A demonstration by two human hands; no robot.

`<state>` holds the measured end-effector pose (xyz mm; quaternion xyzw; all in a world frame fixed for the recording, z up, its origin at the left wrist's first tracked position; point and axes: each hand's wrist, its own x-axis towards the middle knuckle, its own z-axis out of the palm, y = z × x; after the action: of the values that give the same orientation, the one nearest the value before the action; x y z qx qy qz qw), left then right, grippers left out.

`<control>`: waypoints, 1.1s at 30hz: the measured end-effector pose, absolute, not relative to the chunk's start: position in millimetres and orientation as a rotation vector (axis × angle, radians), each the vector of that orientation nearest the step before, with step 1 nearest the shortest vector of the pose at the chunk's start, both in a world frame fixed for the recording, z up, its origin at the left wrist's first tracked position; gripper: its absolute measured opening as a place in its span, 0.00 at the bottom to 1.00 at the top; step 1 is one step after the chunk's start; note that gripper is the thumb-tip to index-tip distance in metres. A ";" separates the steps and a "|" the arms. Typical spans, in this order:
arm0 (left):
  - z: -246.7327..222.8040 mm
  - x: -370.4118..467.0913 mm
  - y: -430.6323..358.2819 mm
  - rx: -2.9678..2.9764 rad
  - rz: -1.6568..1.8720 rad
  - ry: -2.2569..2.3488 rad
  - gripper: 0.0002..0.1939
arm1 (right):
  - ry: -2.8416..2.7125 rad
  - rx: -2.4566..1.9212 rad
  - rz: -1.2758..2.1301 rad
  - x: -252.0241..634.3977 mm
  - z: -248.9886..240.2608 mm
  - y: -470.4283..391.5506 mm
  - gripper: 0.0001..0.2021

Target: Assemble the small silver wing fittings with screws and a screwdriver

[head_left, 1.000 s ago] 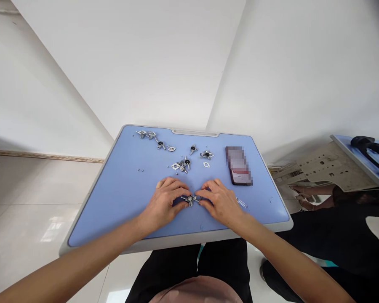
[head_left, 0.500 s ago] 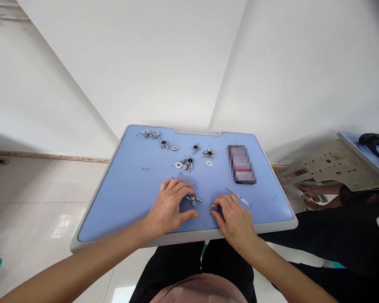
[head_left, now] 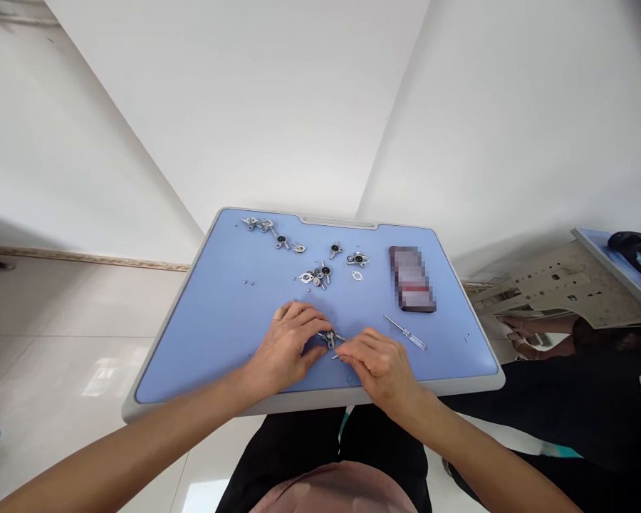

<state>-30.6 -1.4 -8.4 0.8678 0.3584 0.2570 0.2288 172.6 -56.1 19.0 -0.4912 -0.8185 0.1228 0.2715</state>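
Observation:
On the near part of the blue tabletop lies a small metal fitting (head_left: 330, 338) with stubby arms and a round centre. My left hand (head_left: 287, 345) is curled about the fitting's left side, index finger and thumb at its edge. From the right, my right hand (head_left: 382, 362) pinches a thin metal plate (head_left: 336, 356) just in front of the fitting; most of the plate is hidden by the fingers. A screwdriver (head_left: 406, 333) with a clear handle rests to the right of my right hand.
Farther back are more metal fittings (head_left: 325, 271), a loose oval plate (head_left: 357, 276) and several tiny screws (head_left: 248, 283). A blurred-out phone-like object (head_left: 414, 279) lies at the right. Beyond the table (head_left: 203, 342), a second desk (head_left: 592, 242) and a person's dark-clothed leg (head_left: 566, 399) show.
My right hand has moved left with the plate, bringing it up to the fitting. My left thumb has drawn in closer to the fitting.

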 end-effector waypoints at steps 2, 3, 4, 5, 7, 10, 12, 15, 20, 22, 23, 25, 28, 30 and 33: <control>-8.3 -31.5 -0.8 2.389 0.702 0.979 0.13 | -2.224 -1.304 0.260 170.2 15.2 -53.3 0.12; -8.2 -31.9 -0.5 2.389 0.702 0.975 0.13 | -2.219 -1.312 0.250 169.4 13.8 -51.1 0.12; -8.1 -32.2 -0.2 2.388 0.703 0.971 0.13 | -2.206 -1.331 0.260 168.5 12.9 -48.7 0.11; -8.0 -32.5 0.1 2.387 0.703 0.968 0.13 | -2.188 -1.358 0.296 167.6 12.4 -45.9 0.10; -7.7 -33.0 0.7 2.379 0.702 0.968 0.14 | -2.114 -1.443 0.435 165.1 12.8 -40.4 0.06; -6.9 -33.3 1.2 2.362 0.690 0.974 0.16 | -1.909 -1.610 0.725 160.6 16.0 -33.2 0.04; -6.3 -33.2 1.5 2.358 0.683 0.975 0.15 | -1.803 -1.700 0.869 157.8 19.2 -29.0 0.04; -5.6 -32.7 1.9 2.362 0.676 0.974 0.13 | -1.780 -1.762 0.961 154.2 24.9 -21.9 0.06; -5.8 -32.9 2.7 2.322 0.662 0.987 0.14 | -1.803 -1.854 0.963 152.8 31.7 -11.4 0.05; -6.7 -33.3 2.7 2.300 0.685 0.998 0.17 | -1.803 -1.856 0.898 156.1 31.4 -12.0 0.05; -7.2 -33.5 2.6 2.294 0.703 1.001 0.19 | -1.816 -1.835 0.842 158.4 30.5 -13.9 0.06; -8.0 -33.6 2.5 2.302 0.736 0.994 0.23 | -1.882 -1.774 0.704 163.2 27.4 -20.6 0.06; -8.7 -32.7 2.5 2.346 0.752 0.967 0.19 | -2.032 -1.688 0.553 166.7 21.4 -33.0 0.06; -8.9 -31.4 2.7 2.356 0.760 0.977 0.13 | -2.084 -1.688 0.502 165.9 17.1 -39.0 0.07; -9.1 -28.7 2.8 2.334 0.780 1.018 0.07 | -2.097 -1.715 0.444 162.9 10.9 -41.8 0.07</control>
<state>-28.7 2.8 -9.1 0.8514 0.3713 0.2844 0.2372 162.9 -41.8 10.9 -0.6125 -0.7490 0.1586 0.1968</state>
